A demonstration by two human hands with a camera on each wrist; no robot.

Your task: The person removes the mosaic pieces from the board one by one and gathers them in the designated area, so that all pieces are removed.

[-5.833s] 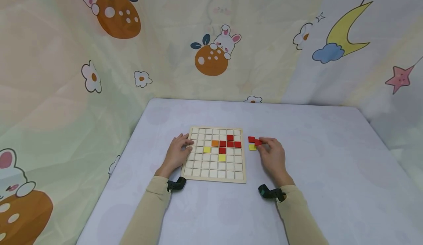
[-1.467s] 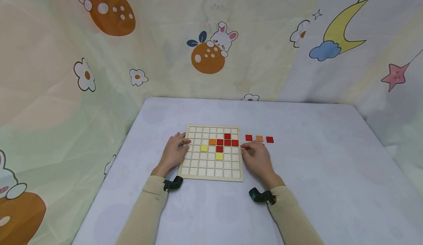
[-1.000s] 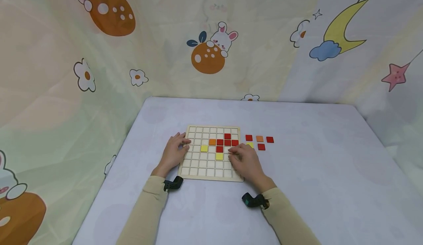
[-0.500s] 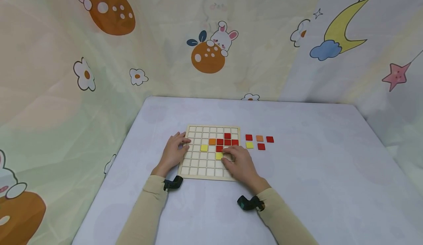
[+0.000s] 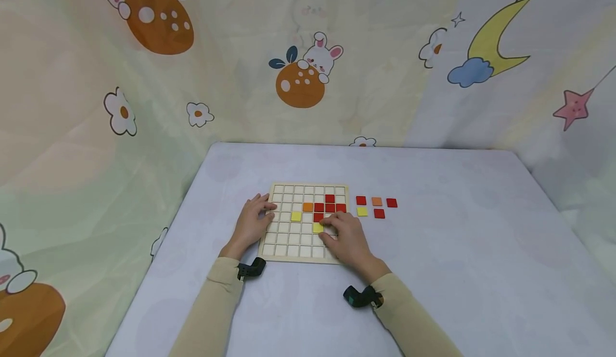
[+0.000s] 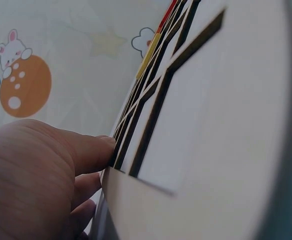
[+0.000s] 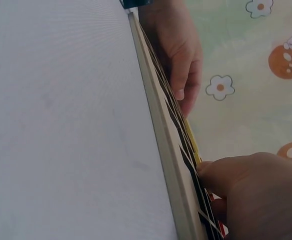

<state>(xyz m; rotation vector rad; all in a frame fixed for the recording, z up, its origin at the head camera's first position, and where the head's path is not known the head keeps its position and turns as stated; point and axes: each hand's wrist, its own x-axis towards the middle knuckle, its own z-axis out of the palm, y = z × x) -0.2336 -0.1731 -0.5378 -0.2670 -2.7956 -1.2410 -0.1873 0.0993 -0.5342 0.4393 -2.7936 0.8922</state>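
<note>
A light wooden grid board (image 5: 282, 251) lies on the table, with red, orange and yellow square tiles in some cells. At its left edge rests my left hand (image 5: 251, 223); the thumb (image 6: 93, 150) touches the rim in the left wrist view. My right hand (image 5: 348, 239) is over the board's right half, index fingertip and thumb tip apart at the right side of a yellow tile (image 5: 317, 227). No lifted tile shows in it. Another yellow tile (image 5: 295, 216), an orange tile (image 5: 307, 207) and several red tiles (image 5: 329, 199) sit in cells. The right hand covers some lower-right cells.
Right of the board lie loose tiles: a yellow one (image 5: 362, 212), an orange one (image 5: 377, 201) and several red ones (image 5: 392, 203). A pale cloth covers the table (image 5: 457, 250). Behind it hangs a printed curtain (image 5: 240, 52).
The loose tiles, earlier bunched together, now lie spread in two rows. My right hand has moved left from them onto the board, beside the yellow tile. My left hand stays at the edge.
</note>
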